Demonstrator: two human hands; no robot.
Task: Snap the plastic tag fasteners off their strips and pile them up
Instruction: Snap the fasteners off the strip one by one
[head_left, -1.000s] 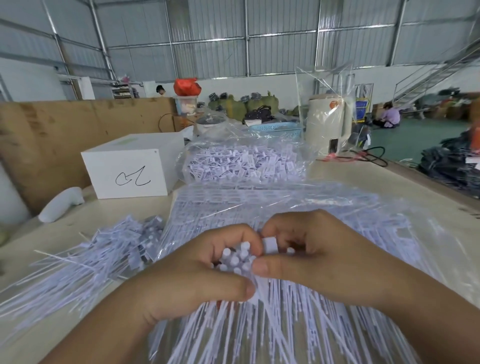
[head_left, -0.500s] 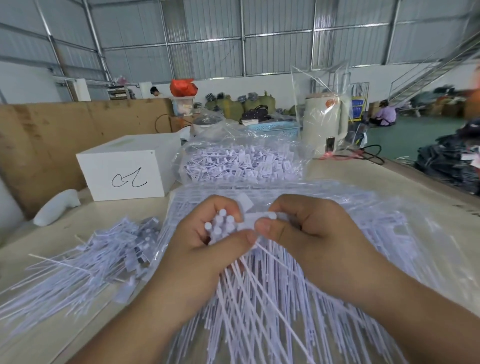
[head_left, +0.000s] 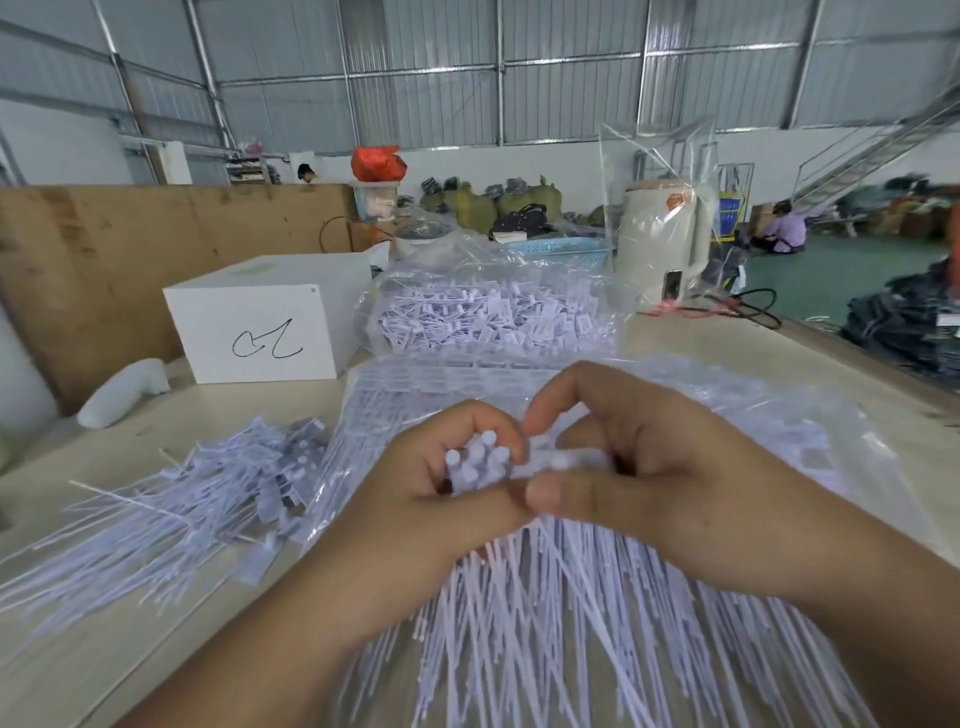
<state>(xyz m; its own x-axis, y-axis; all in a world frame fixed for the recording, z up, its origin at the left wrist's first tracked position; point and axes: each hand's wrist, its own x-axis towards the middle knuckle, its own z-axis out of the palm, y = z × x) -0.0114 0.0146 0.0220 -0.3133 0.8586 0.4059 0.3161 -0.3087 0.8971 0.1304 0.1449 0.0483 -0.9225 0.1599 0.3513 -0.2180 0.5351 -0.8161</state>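
I can't see how many fasteners (head_left: 475, 465) my left hand (head_left: 441, 499) holds; its fingers (head_left: 470, 422) cover their stems. My right hand (head_left: 649, 478) is motion-blurred at the thumb, and both forearms run off the bottom edge

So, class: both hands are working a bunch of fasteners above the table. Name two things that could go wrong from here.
1. The left hand grips many snapped fasteners at once while the right hand pinches the next piece; some may slip out and scatter.
2. Long tails fan out crossed beneath the hands, so they could tangle, and dropped pieces might land among the unsnapped strips rather than the loose pile on the left.
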